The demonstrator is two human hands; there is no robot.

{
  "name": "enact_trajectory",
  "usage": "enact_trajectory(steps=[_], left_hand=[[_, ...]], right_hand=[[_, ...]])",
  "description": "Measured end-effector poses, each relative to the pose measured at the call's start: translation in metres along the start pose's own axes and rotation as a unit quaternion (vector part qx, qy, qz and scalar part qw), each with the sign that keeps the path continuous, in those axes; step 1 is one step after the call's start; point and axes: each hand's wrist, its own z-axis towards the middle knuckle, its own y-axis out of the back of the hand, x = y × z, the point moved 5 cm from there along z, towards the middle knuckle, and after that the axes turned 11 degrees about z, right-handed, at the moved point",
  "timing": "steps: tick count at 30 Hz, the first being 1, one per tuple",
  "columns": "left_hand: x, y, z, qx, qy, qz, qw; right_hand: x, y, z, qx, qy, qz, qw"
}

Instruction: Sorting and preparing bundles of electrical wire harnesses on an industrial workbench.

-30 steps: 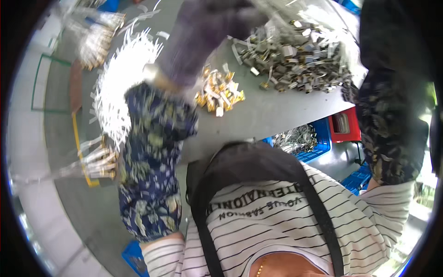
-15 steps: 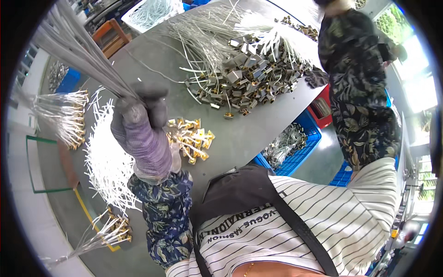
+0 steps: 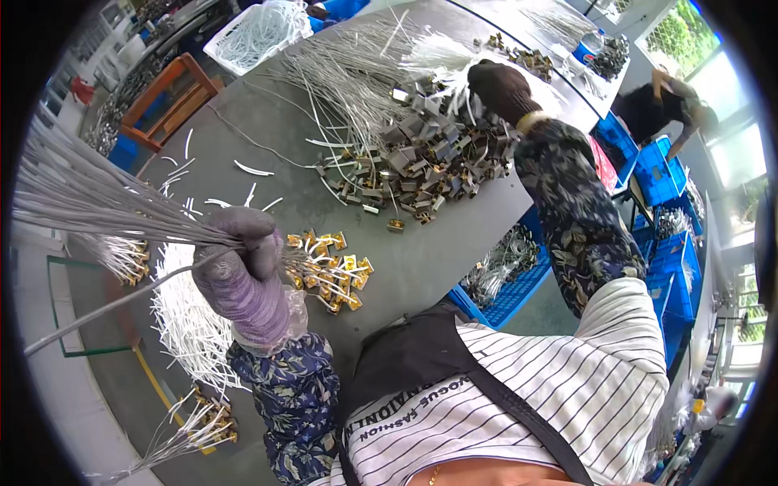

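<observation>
At 9 o'clock, over the grey surface [image 3: 405, 275], the left hand [image 3: 237, 263], purple-grey glove, is closed round a thick bundle of grey cables [image 3: 121, 202]. Bundle fans out between 9 and 10 o'clock of the fist; one strand runs apart toward 8. Brass-coloured end pieces [image 3: 348, 279] cluster just beside the fist, on its 3 o'clock side.

At 1 o'clock, the right hand [image 3: 501, 91], dark brown glove, is at a bunch of white strands [image 3: 438, 61], beside a heap of metal connectors [image 3: 442, 154]. Fingers appear bent; whether they grip anything cannot be told.

Loose grey cables [image 3: 344, 73] lie near 12 o'clock, next to the heap. White strips [image 3: 190, 324] are piled at 8 o'clock, partly hidden by the left hand. Blue basket [image 3: 519, 283] at 4 o'clock, below surface level: contains wires.
</observation>
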Motion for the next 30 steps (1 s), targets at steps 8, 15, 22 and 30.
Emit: enact_trajectory(steps=[8, 15, 22, 30], left_hand=[[0.007, -0.001, -0.006, 0.013, 0.097, -0.035, 0.995], [0.018, -0.003, 0.016, 0.128, 0.150, -0.146, 0.970], [0.025, -0.031, 0.020, -0.010, 0.128, -0.104, 0.986], [0.019, -0.022, -0.004, -0.158, -0.053, 0.138, 0.976]], right_hand=[[0.189, 0.174, -0.036, -0.081, 0.235, 0.569, 0.784], [0.223, 0.150, -0.080, 0.115, 0.222, 0.704, 0.665], [0.211, 0.195, -0.141, 0.011, 0.309, 0.674, 0.671], [0.317, 0.190, -0.147, 0.058, 0.607, 0.447, 0.655]])
